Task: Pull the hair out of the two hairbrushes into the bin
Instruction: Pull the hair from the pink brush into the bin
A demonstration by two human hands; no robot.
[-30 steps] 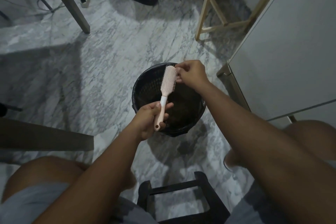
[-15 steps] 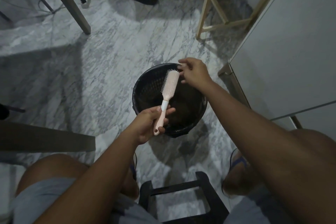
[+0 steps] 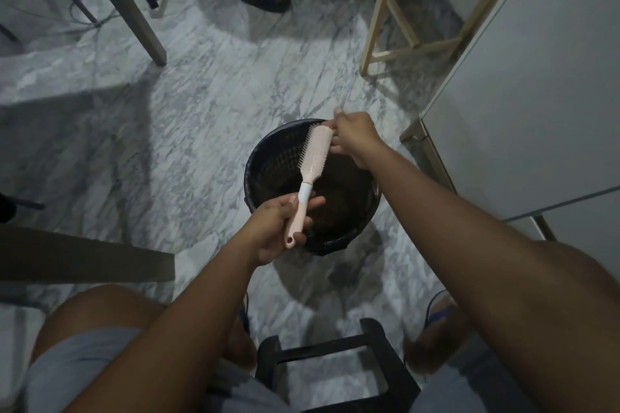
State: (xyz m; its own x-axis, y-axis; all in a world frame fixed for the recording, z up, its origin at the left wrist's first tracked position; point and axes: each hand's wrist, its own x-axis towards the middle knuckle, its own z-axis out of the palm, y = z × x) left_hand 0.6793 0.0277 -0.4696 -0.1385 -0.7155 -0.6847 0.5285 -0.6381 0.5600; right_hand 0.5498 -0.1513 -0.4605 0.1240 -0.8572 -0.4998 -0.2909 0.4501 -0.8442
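The person sits with knees apart, and the bin (image 3: 268, 157) stands on the floor (image 3: 201, 104) between the feet, just past a black stool (image 3: 335, 349). It is there so that anything pulled off drops right in.

The pink hairbrush (image 3: 315, 154) is held in the air over the open bin. It is not lying on anything. The left hand (image 3: 273, 228) is closed round the handle, low down, to keep the brush steady. The bristles face left and a little up, so they are easy to reach.

The right hand (image 3: 355, 137) is at the far tip of the brush head. Its fingers are curled and pinch there. I cannot tell if strands are caught between them, as they are too thin to see in this dim light.

Brown stuff in the bottom of the bin looks like hair (image 3: 339, 201), I think.

Only one brush shows, so the other one is somewhere out of sight. My guess is that this brush is partly cleaned.
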